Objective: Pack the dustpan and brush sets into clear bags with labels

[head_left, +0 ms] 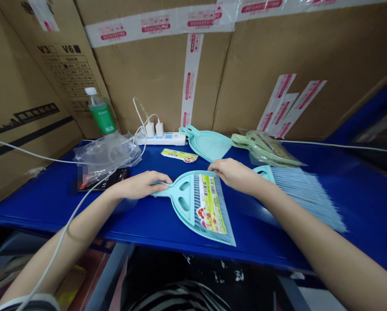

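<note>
A light-blue dustpan [180, 211] lies on the table with a small hand brush [188, 201] nested in it. A colourful printed label [209, 205] covers part of the brush's grey-blue bristles. My left hand [143, 184] is closed around the handles at the left end. At the far right corner of the pan, my right hand [230, 173] pinches the rim, its fingertips partly hidden. Under and beyond my right forearm lies a second brush [305, 190], its handle mostly covered. Behind my hands rests another light-blue dustpan [211, 144].
A green brush set in clear wrap [267, 149] lies at the back right. A loose label [179, 155], power strip [164, 138], clear plastic bags [107, 151], phone [115, 179] and green bottle [102, 114] occupy the back and left. A white cable [73, 216] crosses my left arm. Cardboard boxes [161, 77] wall the rear.
</note>
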Available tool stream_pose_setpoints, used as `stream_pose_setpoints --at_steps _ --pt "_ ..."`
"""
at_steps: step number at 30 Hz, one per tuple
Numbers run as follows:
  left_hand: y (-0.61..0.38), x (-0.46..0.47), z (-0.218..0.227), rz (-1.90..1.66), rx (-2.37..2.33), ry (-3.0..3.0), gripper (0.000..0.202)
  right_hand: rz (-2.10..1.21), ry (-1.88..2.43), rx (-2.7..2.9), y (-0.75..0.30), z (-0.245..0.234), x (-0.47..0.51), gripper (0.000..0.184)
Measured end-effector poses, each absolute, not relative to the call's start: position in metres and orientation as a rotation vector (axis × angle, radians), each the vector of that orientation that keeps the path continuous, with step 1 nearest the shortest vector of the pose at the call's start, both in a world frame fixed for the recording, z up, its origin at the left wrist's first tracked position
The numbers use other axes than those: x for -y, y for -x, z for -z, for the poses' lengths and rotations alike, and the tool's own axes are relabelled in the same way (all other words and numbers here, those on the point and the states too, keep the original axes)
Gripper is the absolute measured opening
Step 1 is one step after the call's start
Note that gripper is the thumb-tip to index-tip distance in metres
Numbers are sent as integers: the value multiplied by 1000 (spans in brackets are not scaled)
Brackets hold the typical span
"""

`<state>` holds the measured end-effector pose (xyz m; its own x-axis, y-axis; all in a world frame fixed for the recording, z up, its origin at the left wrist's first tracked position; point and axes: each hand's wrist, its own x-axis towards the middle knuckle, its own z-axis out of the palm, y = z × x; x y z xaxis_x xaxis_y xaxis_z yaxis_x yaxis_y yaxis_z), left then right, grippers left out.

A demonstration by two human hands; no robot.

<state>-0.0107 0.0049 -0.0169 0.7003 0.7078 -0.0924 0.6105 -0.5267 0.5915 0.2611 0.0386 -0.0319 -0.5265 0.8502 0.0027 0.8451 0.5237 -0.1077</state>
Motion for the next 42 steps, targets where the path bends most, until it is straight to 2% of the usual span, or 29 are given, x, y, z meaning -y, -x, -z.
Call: stream_pose_setpoints --at_steps 11,14,18,23,28,34,38,42 --pt "7 -2 15 -259 -1097 -2337 26 -86 1586 2726 -257 23 -29 37" --pt "4 -1 15 -362 -1390 -2456 28 -71 1580 2745 -255 21 -26 35" --pt "5 0 13 -466 -2044 -2706 32 -73 1582 2760 -253 20 -25 34" --pt "17 -1 11 -279 -2531 -2725 29 -117 1468 2729 -253 23 -27 33" --pt "22 -4 10 6 -2519 -2675 37 -178 1347 2678 -252 30 -32 34" --pt "19 -3 5 145 -2490 -2669 37 -304 1234 2625 -250 40 -39 33" --pt "18 -3 3 186 -2462 -2668 35 -362 1174 2566 -250 46 -43 33" --pt "17 -3 6 73 -2351 -2752 30 -373 1162 2531 -250 51 -46 33"
